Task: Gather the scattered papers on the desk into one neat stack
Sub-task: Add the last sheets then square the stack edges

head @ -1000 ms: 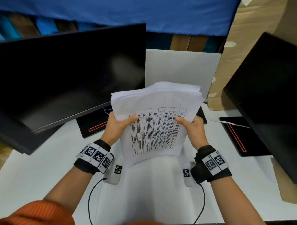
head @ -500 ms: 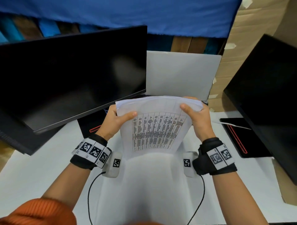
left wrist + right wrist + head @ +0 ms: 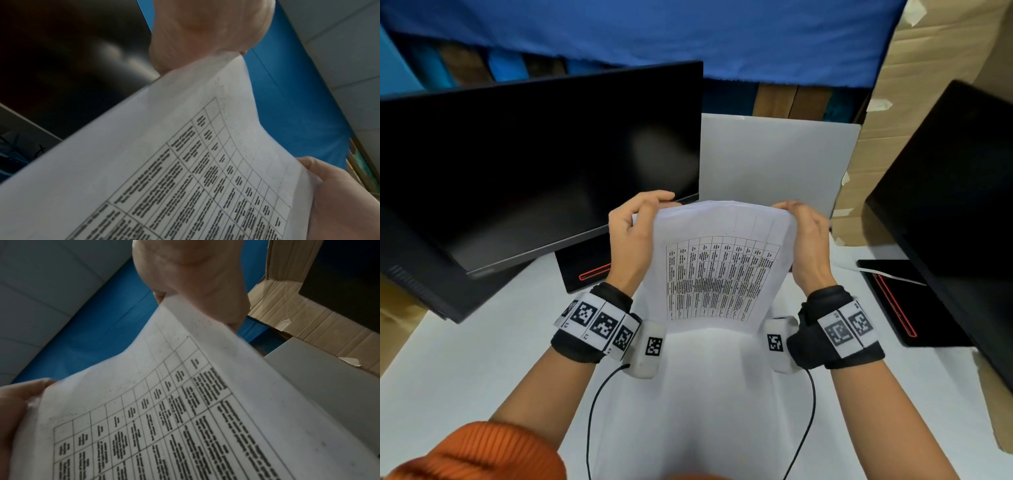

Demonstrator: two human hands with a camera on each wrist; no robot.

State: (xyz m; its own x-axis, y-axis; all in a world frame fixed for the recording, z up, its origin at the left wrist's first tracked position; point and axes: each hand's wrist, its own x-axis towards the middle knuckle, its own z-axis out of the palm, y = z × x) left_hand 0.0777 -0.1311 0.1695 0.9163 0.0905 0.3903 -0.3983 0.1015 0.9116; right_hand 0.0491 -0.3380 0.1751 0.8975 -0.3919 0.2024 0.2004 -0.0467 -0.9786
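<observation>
Item 1, nearest you at 7 o'clock in the head view: your orange ribbed sleeve [image 3: 479, 452], pushed up off the bare forearm.

Item 2, both wrists: black bands with white coded tags, each with a white camera pod on the inner side and a black cable trailing back toward you.

Item 3, white desk [image 3: 465, 377]: it runs from your body outward under both forearms.

Item 4, stack of papers [image 3: 717, 270]: dead centre, standing on its lower edge on the desk, leaning back toward 12 o'clock. The front sheet carries a printed table with dense text. The top edge bows between your hands.

Item 5, your left hand [image 3: 631, 236]: at 9 o'clock of the stack, fingers curled over the upper left corner, thumb on the near face; it grips the papers. The left wrist view shows the thumb [image 3: 205, 32] pressed on the sheet's top edge.

Item 6, your right hand [image 3: 806, 240]: at 3 o'clock of the stack, fingers curled over the upper right corner, likewise gripping. The hands are apart, the width of the stack between them.

Item 7, at 10 o'clock: large dark monitor [image 3: 534, 164], tilted, its base with a red outline behind your left hand.

Item 8, at 3 o'clock: second dark monitor [image 3: 955, 212] on a black base with red trim.

Item 9, at 12 o'clock beyond the stack: upright white panel [image 3: 774, 161].

Item 10, farthest: blue cloth [image 3: 654, 31] along the top, cardboard [image 3: 935, 51] at 1 o'clock.
</observation>
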